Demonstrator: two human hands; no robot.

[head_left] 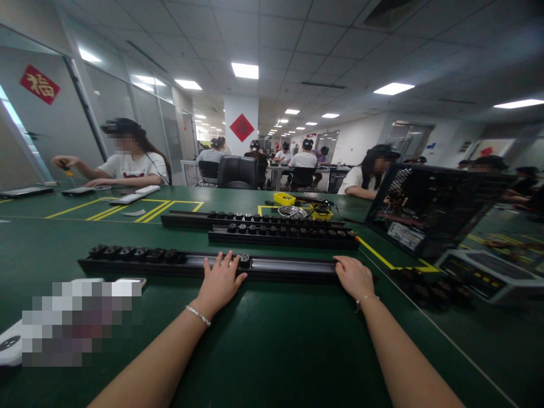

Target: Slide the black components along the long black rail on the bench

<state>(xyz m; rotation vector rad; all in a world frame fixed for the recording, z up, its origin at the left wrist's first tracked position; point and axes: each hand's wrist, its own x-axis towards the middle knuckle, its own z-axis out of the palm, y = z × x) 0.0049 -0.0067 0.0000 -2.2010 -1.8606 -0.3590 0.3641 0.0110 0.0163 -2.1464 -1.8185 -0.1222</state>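
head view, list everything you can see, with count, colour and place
near rail: 1, black, under both hands, sockets at its left end
far rails: 2, black, behind it, rows of sockets on top
table: 1, green with yellow lines
yellow trays: 2, behind the rails
metal bowl: 1, silver, by the trays
computer case: 1, black, open, right
flat devices: several, white or dark, far left of table
office chair: 1, black, beyond the table
people: several, seated at left, right and far desks
red signs: 2, on pillar and left wall
left hand: flat on near rail, bracelet at wrist
right hand: on the rail's right end, bracelet at wrist
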